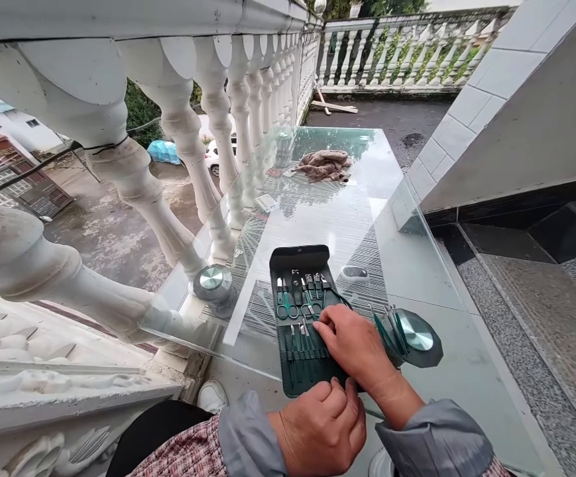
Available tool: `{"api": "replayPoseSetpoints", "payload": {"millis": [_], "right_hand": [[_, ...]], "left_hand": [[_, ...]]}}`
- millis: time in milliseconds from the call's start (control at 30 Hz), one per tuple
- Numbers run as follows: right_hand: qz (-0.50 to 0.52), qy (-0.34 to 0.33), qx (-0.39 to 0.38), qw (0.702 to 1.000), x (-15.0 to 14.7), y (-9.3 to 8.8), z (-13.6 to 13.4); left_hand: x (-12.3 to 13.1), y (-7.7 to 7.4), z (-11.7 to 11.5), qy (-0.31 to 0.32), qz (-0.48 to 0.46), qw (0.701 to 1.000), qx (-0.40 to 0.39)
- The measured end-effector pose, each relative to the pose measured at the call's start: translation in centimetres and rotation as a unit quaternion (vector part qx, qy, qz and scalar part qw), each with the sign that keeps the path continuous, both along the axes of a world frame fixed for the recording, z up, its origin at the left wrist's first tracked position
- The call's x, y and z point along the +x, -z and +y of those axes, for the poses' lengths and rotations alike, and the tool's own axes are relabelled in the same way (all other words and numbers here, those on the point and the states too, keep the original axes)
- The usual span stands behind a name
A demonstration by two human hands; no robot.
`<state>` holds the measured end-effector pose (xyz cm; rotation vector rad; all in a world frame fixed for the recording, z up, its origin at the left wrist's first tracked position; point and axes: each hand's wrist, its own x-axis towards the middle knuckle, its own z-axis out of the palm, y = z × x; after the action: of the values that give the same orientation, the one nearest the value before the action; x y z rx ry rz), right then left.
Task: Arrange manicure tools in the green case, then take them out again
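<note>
The tool case [297,260] lies open near the worktop [347,218] front edge, left hand [322,427] pinched shut on its near rim, right hand [354,348] bunched over one slotted tool (grip unclear), probably drawing it out; a straight lift suits, loose tools [390,328] crowding the right, open glass beyond.

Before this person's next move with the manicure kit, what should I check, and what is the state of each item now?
1. Dark green fold-out tool case lies open and flat on the glass table: ok.
2. Left hand pinches the case's near edge: ok.
3. Right hand has its fingertips on the tools in the case: ok. Whether it grips one: cannot tell.
4. All tools are in their slots: not ok. Loose green-handled tools lie beside the round metal table fitting.
5. The case's near end is fully on the glass: cannot tell, because the hands cover it.
</note>
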<state>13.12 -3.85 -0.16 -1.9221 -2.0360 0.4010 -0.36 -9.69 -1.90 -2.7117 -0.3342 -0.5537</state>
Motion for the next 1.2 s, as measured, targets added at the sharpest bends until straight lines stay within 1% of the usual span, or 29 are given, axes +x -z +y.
{"api": "replayPoseSetpoints", "payload": {"millis": [67, 133, 233, 300, 367, 433, 500, 567, 700, 800, 867, 967, 1067, 1133, 1200], "right_hand": [[-0.003, 0.011, -0.012, 1.0, -0.5, 0.0, 0.3], [0.016, 0.024, -0.019, 0.999, -0.9, -0.1, 0.6], [0.086, 0.054, -0.014, 0.995, -1.0, -0.4, 1.1], [0.152, 0.078, 0.003, 0.985, -0.4, -0.8, 1.5], [0.208, 0.107, 0.018, 0.972, 1.0, -1.2, 1.7], [0.23, 0.133, 0.023, 0.964, 2.5, -1.3, 1.7], [0.216, 0.136, 0.021, 0.967, 3.5, -1.0, 1.3], [0.189, 0.105, 0.019, 0.976, 3.7, -0.5, 0.7], [0.095, 0.018, 0.031, 0.995, 2.0, 0.4, -0.5], [0.012, 0.003, 0.049, 0.999, 0.7, 0.5, -0.7], [-0.015, 0.001, 0.057, 0.998, 0.2, 0.6, -0.6], [-0.015, 0.006, 0.057, 0.998, -0.2, 0.7, -0.2], [0.011, 0.009, 0.068, 0.998, -0.2, 0.7, 0.0], [0.044, 0.014, 0.081, 0.996, 0.4, 0.6, 0.0], [0.085, 0.043, 0.093, 0.991, 1.6, 0.3, 0.1]], "left_hand": [[-0.1, 0.0, 0.0, 0.003, -0.001, 1.0, 0.001], [-0.1, 0.2, -0.1, 0.002, -0.001, 1.0, 0.001], [-0.1, 0.5, -0.1, -0.004, 0.002, 1.0, 0.0], [-0.2, 0.7, -0.1, -0.006, 0.001, 1.0, 0.002], [-0.2, 0.7, -0.1, -0.007, 0.005, 1.0, 0.003], [-0.2, 0.7, -0.1, -0.009, 0.008, 1.0, 0.005], [-0.1, 0.7, -0.1, -0.009, 0.008, 1.0, 0.01], [0.0, 0.5, -0.1, -0.009, 0.005, 1.0, 0.012], [0.2, 0.4, 0.0, -0.004, -0.006, 1.0, 0.01], [0.2, 0.5, 0.0, 0.001, -0.011, 1.0, 0.007], [0.1, 0.6, 0.0, 0.001, -0.016, 1.0, 0.005], [0.0, 0.7, 0.0, 0.003, -0.016, 1.0, 0.005], [0.0, 0.6, 0.0, 0.007, -0.01, 1.0, 0.005], [0.0, 0.5, 0.1, 0.003, -0.008, 1.0, 0.007], [0.0, 0.5, 0.0, -0.005, -0.006, 1.0, 0.011]]}}
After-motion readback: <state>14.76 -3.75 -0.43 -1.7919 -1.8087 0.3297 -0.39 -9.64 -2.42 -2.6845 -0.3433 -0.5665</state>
